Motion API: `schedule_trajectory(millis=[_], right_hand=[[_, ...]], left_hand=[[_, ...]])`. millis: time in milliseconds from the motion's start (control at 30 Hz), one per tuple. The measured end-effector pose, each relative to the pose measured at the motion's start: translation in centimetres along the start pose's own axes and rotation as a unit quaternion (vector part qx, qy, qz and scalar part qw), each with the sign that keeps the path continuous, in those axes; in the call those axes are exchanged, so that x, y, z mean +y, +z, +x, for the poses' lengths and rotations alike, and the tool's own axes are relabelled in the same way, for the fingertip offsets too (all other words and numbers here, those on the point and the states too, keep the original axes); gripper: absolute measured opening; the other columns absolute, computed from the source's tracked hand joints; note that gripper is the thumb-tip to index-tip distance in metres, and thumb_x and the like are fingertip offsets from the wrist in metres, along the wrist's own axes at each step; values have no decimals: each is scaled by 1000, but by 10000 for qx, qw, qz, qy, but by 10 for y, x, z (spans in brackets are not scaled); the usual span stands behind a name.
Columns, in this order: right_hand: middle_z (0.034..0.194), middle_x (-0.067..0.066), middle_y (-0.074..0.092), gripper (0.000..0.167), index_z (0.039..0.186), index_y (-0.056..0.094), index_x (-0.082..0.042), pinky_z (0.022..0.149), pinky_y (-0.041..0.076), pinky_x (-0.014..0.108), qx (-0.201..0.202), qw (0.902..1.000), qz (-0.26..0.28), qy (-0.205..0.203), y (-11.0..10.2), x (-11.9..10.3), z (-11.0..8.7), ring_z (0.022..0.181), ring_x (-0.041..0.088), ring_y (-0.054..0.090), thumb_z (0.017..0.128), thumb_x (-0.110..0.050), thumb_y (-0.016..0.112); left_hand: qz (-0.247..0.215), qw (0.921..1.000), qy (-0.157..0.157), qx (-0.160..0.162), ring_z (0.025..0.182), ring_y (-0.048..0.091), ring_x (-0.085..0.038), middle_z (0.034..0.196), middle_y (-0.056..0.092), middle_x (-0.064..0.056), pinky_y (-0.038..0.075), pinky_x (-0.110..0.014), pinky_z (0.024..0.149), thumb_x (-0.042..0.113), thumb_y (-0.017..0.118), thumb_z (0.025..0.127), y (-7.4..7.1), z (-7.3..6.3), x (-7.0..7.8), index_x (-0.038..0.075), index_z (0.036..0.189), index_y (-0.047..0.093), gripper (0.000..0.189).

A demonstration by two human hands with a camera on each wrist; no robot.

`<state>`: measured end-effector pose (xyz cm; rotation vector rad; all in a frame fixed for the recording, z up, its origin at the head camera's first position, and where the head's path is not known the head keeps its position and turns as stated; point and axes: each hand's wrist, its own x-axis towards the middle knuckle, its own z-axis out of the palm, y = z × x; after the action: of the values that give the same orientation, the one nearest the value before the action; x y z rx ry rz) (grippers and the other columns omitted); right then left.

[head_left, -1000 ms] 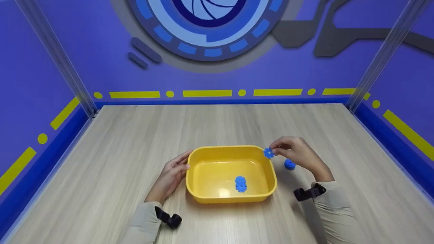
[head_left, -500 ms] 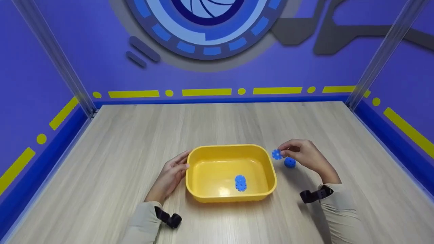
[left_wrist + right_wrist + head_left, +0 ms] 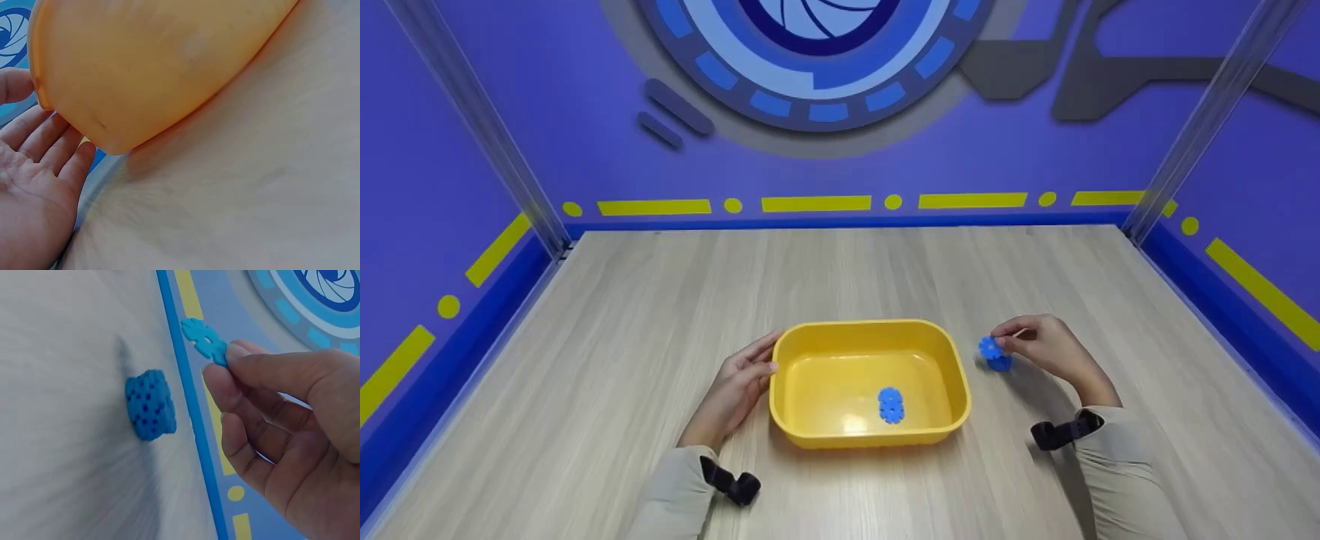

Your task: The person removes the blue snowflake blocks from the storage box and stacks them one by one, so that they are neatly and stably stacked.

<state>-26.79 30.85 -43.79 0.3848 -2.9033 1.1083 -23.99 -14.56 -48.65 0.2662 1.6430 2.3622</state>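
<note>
My right hand (image 3: 1051, 346) pinches one blue notched building disc (image 3: 990, 347) between thumb and fingertips. In the right wrist view this disc (image 3: 203, 338) shows its centre hole and edge slots. A stack of the same blue discs (image 3: 149, 405) stands on the table; in the head view the pinched disc overlaps the stack (image 3: 1000, 364). My left hand (image 3: 741, 384) holds the left end of a yellow plastic basin (image 3: 870, 325), thumb at the rim and fingers along the outer wall. Two overlapping blue discs (image 3: 891, 405) lie on the basin floor.
The wood-grain table (image 3: 675, 300) is bounded by a purple-blue back wall (image 3: 585, 165) and side walls. Black wrist cameras (image 3: 733, 481) are strapped over both sleeves. The basin stands between the hands, with the disc stack to its right.
My right hand has moved right and slightly down with the disc, from the basin's back right rim to over the stack. The left hand and basin stay put.
</note>
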Motion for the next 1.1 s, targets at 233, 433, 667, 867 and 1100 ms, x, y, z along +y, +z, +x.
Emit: schedule_trajectory(millis=[233,433,667,867,1100], right_hand=[[103,14,71,17,103,73,-4,70,51,18,-102,9992,-47,396,-3,3,-1,86,19,62,91,-11,62],[103,14,71,19,104,73,-4,72,52,21,-172,9986,-81,500,-3,7,-1,87,20,61,90,-11,62],[105,15,70,20,105,73,-4,76,53,25,-158,9979,-79,621,-5,11,-2,91,22,61,90,-14,63],[104,15,70,21,104,73,-3,80,55,31,-152,9973,-107,716,-5,12,-3,93,24,62,89,-12,62],[103,15,70,21,102,73,-4,79,56,33,-155,9958,-86,902,-5,10,-4,91,23,62,89,-14,61]], left_hand=[[38,10000,-23,22,138,38,-23,155,27,-22,45,-27,105,-3,52,89,0,0,1,-6,148,27,63],[7,9999,-39,97,139,36,-25,155,27,-22,44,-27,106,-5,51,89,0,0,1,-6,147,28,63],[-17,9999,-32,132,138,38,-24,155,27,-22,44,-29,106,-5,51,88,1,1,0,-7,147,28,63],[1,9999,-21,127,135,42,-19,155,27,-22,44,-28,106,-4,52,88,0,1,0,-7,147,28,64],[-87,10000,-8,16,128,49,-14,155,27,-23,47,-27,103,-5,50,88,0,1,0,-7,148,26,64]])
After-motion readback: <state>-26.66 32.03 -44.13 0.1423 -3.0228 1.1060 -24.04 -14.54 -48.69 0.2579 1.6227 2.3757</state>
